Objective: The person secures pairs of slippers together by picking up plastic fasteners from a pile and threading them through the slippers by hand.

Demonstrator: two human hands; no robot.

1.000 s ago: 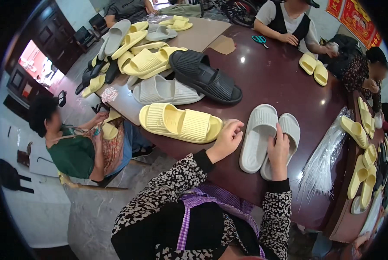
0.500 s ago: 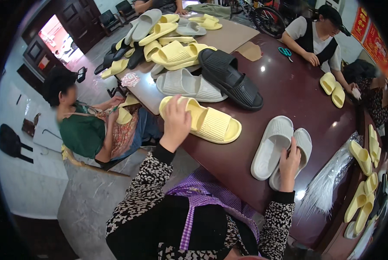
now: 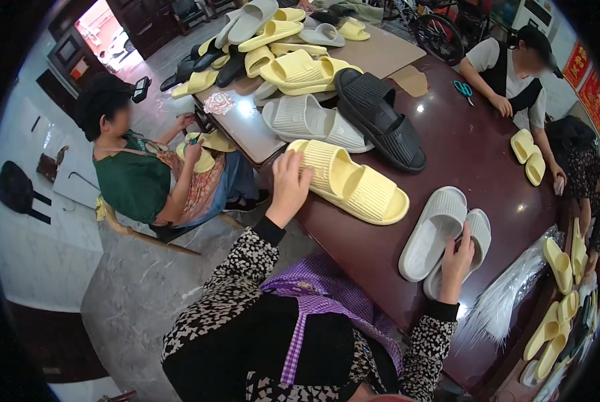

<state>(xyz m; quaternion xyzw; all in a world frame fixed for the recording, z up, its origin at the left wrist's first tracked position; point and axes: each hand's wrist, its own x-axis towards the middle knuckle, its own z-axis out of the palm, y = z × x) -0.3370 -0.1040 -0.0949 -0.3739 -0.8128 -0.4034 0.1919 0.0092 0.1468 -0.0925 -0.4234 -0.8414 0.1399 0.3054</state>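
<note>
Yellow slide slippers (image 3: 383,194), apparently a pair set into each other, lie on the dark red table in front of me. My left hand (image 3: 288,187) is at their left end, fingers spread and fingertips against the edge. To their right sits a pair of light grey slides (image 3: 434,231), side by side and overlapping. My right hand (image 3: 457,260) rests on the right-hand grey slide with its fingers apart. Just beyond the yellow slides are a black pair (image 3: 380,120) and a whitish-grey slide (image 3: 313,124).
A heap of yellow, grey and black slides (image 3: 300,70) covers the table's far left. White plastic strips (image 3: 504,295) in a clear bag lie right, near more yellow slides (image 3: 558,321). Teal scissors (image 3: 463,90) lie far off. A seated person (image 3: 139,174) works at left; another (image 3: 514,87) stands across.
My left hand has pushed the yellow slides rightward, narrowing their gap to the grey pair. My right hand stays on the grey slides. The whole view has shifted slightly.
</note>
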